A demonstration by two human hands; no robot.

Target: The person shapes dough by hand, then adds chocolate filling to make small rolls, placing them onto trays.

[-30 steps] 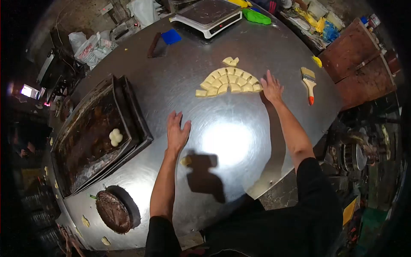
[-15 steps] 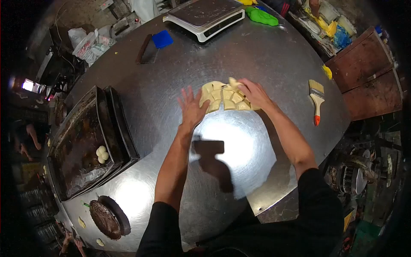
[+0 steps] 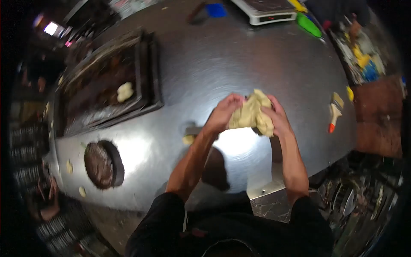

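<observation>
A lumpy mass of pale yellow dough (image 3: pixel 248 115) is gathered between my two hands, above the shiny metal table (image 3: pixel 205 64). My left hand (image 3: pixel 224 112) grips its left side with curled fingers. On the other side my right hand (image 3: pixel 279 118) clasps the dough, thumb in front. Some of the fingers are hidden behind it. A small loose piece of dough (image 3: pixel 188 139) lies on the table below my left wrist.
On the left, a dark baking tray (image 3: pixel 94 85) holds a cluster of dough balls (image 3: pixel 125 92). Nearer stands a round brown container (image 3: pixel 98 167). A brush (image 3: pixel 335 112) lies at right. Along the far side are a scale (image 3: pixel 274 18), a blue-handled scraper (image 3: pixel 215 10) and a green object (image 3: pixel 308 25).
The flat, cut pieces of dough have been pulled together into one mass and lifted in both hands. A small piece now lies apart at left. The camera view has shifted.
</observation>
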